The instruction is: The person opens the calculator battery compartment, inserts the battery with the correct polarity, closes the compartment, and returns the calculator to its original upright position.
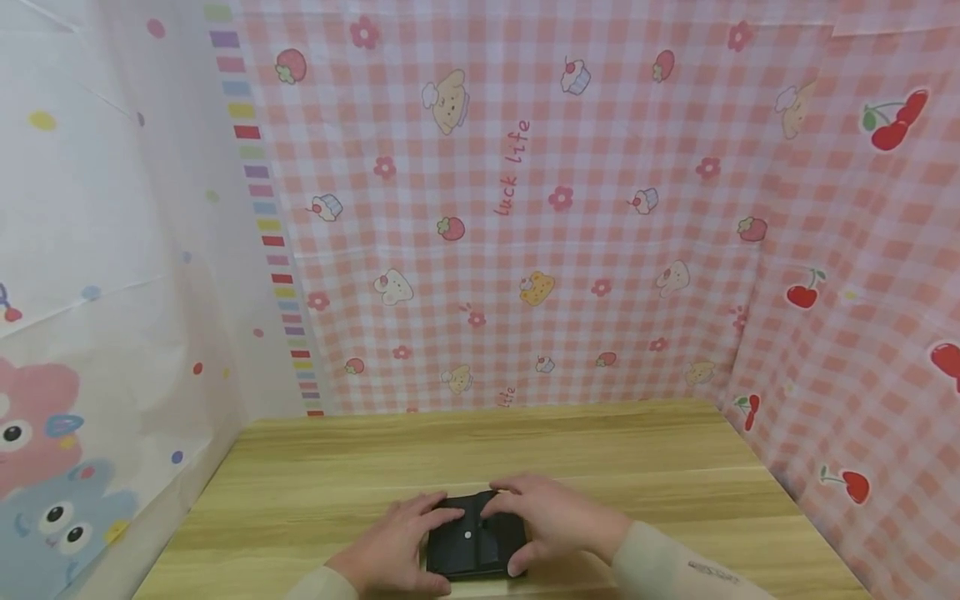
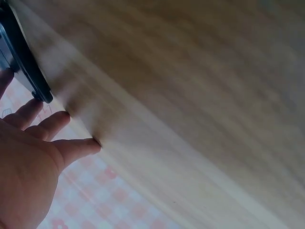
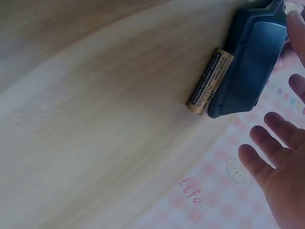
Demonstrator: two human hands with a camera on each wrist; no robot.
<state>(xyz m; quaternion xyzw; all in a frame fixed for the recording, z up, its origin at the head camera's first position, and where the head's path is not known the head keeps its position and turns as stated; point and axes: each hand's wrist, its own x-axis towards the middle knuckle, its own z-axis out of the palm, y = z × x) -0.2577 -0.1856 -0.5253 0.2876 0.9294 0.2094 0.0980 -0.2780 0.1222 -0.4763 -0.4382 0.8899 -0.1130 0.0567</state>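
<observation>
On my left hangs a white sheet [image 1: 97,208] scattered with coloured dots, a pink and a blue cartoon creature near its bottom. Next to it, a pink-and-white gingham cloth [image 1: 487,258] covers the back, printed with strawberries, cupcakes and small animals, behind a wood-grain table [image 1: 600,450]. At the table's near side, a person's left hand [image 1: 405,537] comes out of a pale sleeve [image 1: 326,583], its fingers spread wide: the index finger rests over the top of a black device [image 1: 476,542], the thumb is at its near left corner, and other fingertips touch the tabletop. The device lies flat between the two hands, a small white dot on its upper face. To its right, the person's right hand [image 1: 551,517] also has its fingers spread apart, the index fingertip at the device's top and the thumb at its near right corner. In the right wrist view, a gold-and-black battery [image 3: 209,82] lies just beside the device; I cannot tell whether they touch. Farthest right hangs another gingham cloth [image 1: 885,358], printed with red cherries.
</observation>
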